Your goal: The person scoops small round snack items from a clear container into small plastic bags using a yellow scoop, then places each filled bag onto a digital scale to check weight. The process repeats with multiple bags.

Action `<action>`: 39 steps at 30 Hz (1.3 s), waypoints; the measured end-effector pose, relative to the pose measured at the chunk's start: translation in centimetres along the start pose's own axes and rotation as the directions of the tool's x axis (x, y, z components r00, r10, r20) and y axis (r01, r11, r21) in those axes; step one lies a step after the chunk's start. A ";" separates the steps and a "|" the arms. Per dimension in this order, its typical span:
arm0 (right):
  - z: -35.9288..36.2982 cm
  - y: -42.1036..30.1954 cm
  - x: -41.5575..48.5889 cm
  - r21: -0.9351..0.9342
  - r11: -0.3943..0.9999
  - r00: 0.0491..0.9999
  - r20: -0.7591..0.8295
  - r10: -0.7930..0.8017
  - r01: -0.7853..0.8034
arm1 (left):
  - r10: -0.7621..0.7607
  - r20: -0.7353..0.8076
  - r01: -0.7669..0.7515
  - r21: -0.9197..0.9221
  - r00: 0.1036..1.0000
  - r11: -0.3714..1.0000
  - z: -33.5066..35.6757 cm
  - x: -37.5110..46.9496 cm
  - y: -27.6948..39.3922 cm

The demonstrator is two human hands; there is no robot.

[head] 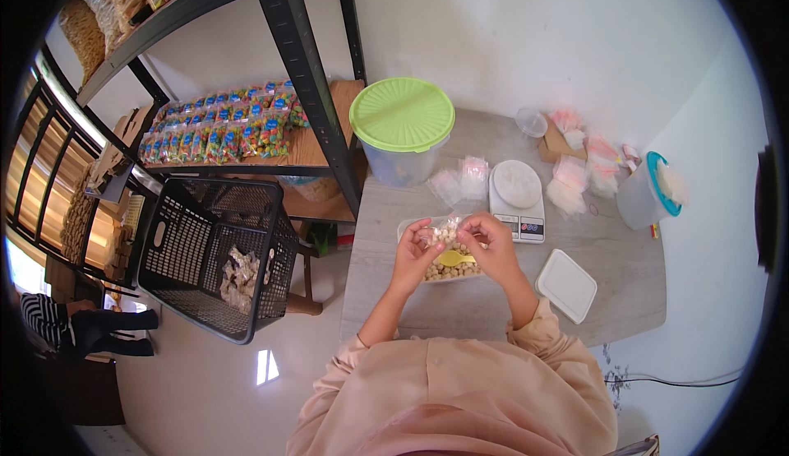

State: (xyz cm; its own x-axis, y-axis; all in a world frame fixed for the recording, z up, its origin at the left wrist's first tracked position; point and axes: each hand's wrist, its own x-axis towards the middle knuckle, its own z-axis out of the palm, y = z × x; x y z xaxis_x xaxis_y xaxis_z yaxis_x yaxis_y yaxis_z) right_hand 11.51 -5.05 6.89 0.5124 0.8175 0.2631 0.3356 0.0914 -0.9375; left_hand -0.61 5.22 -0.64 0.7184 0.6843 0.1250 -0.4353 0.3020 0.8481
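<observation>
My left hand (417, 252) and my right hand (490, 243) pinch a small clear plastic bag (445, 231) of pale round pieces between them. Under the hands is a clear container holding more round pieces (439, 273), with a yellow spoon (455, 258) lying on them. A white digital kitchen scale (531, 209) with nothing on its round plate stands just beyond my right hand. Packs of small plastic bags (473, 177) lie left of the scale. A white rectangular lid (567, 286) rests on the table to the right of my right forearm.
A tub with a green lid (402, 114) stands at the table's back left. More bag packs (568, 184) and a blue-rimmed container (647, 194) are at the right. Left of the table, a black plastic crate (209, 258) holds filled bags, below a shelf of candy packets (222, 126). A person (80, 326) stands far left.
</observation>
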 end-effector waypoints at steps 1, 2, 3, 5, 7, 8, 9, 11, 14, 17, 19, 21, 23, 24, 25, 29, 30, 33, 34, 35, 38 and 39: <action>0.0 -0.1 0.1 -0.017 1.000 1.000 0.004 -0.008 0.008 | -0.003 0.017 0.002 0.001 1.000 1.000 0.0 0.0 0.1; 0.0 -0.3 0.1 -0.034 0.999 1.000 0.009 -0.014 0.014 | 0.001 0.039 0.000 -0.008 0.999 1.000 0.0 0.0 0.2; 0.0 -0.4 0.1 -0.050 0.999 1.000 0.014 -0.017 0.018 | -0.068 0.036 0.068 0.006 0.997 0.998 0.0 -0.1 0.4; 0.0 -0.5 0.1 -0.091 0.994 0.998 0.007 -0.055 0.056 | -0.168 0.064 0.168 0.004 0.984 0.986 -0.1 0.0 0.8; -0.1 -0.5 0.2 -0.109 0.991 0.997 0.000 -0.082 0.082 | -0.199 0.047 0.197 0.038 0.979 0.980 -0.2 0.0 1.1; -0.1 -0.5 0.2 -0.107 0.990 0.996 -0.005 -0.091 0.090 | -0.250 0.014 0.248 0.064 0.968 0.967 -0.1 0.0 1.2; -0.1 -0.5 0.2 -0.081 0.992 0.995 -0.010 -0.099 0.098 | -0.173 0.059 0.173 0.002 0.983 0.985 0.1 -0.2 1.2; -0.1 -0.4 0.2 -0.086 0.994 0.998 -0.010 -0.065 0.064 | -0.070 0.098 0.081 -0.110 0.993 0.991 0.6 -0.4 0.9; -0.1 -0.4 0.2 -0.082 0.995 0.999 -0.001 -0.048 0.048 | -0.072 0.073 0.072 0.002 0.995 0.997 0.7 -0.2 0.6; -0.2 -0.3 0.1 -0.093 0.994 0.999 -0.006 -0.054 0.053 | -0.043 0.092 0.040 0.035 0.995 0.999 0.4 0.0 0.4; -0.2 -0.3 0.1 -0.091 0.995 0.999 -0.011 -0.051 0.049 | -0.081 0.066 0.080 0.013 0.995 0.997 0.4 -0.1 0.4; -0.2 -0.2 0.0 -0.057 0.998 0.999 -0.011 -0.035 0.034 | -0.125 0.055 0.126 -0.006 0.991 0.992 0.4 -0.1 0.4; -0.1 -0.1 0.0 -0.055 0.998 1.000 -0.018 -0.014 0.013 | -0.156 0.070 0.159 -0.034 0.985 0.987 0.4 -0.1 0.5; -0.1 0.1 0.0 -0.018 1.000 1.000 -0.018 0.003 -0.003 | -0.121 0.064 0.121 0.007 0.991 0.993 0.4 -0.1 0.4; -0.1 0.2 0.0 -0.053 0.999 1.000 -0.013 -0.009 0.008 | -0.069 0.069 0.067 0.033 0.995 0.997 0.4 0.0 0.4; -0.2 0.7 0.0 -0.047 0.999 1.000 -0.012 0.005 -0.006 | -0.009 -0.037 0.010 0.034 0.999 0.999 0.4 -0.3 0.1; -0.2 0.8 0.0 -0.020 0.999 0.999 -0.021 0.046 -0.046 | -0.050 -0.042 0.052 0.041 0.998 0.998 0.1 -0.2 0.1; -0.3 1.0 -0.2 0.056 0.998 0.999 -0.022 0.042 -0.040 | -0.122 -0.036 0.123 0.022 0.992 0.992 -0.6 -0.1 -0.1; -0.3 1.1 -0.1 0.001 0.999 0.999 -0.016 0.037 -0.037 | -0.106 -0.032 0.106 0.011 0.994 0.994 -0.6 -0.1 -0.2; -0.3 1.2 -0.1 -0.022 0.999 1.000 -0.002 0.024 -0.024 | -0.101 -0.031 0.101 0.001 0.994 0.995 -0.6 -0.2 -0.2; -0.2 1.2 -0.2 -0.041 0.999 1.000 0.010 0.014 -0.014 | -0.066 -0.064 0.064 -0.024 0.996 0.998 -0.3 -0.2 -0.1; -0.2 1.2 -0.2 -0.012 0.999 0.999 0.012 0.035 -0.035 | -0.049 -0.018 0.048 -0.053 0.999 0.997 -0.1 -0.3 0.0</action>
State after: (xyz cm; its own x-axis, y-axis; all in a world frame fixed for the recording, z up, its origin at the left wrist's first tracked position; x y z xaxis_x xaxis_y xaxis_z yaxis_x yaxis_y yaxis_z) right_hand 11.93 -5.23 5.71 0.5145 0.8267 0.2275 0.3270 0.0560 -0.9434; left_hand -0.91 5.13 -0.70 0.7293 0.6802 0.0738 -0.4280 0.3694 0.8248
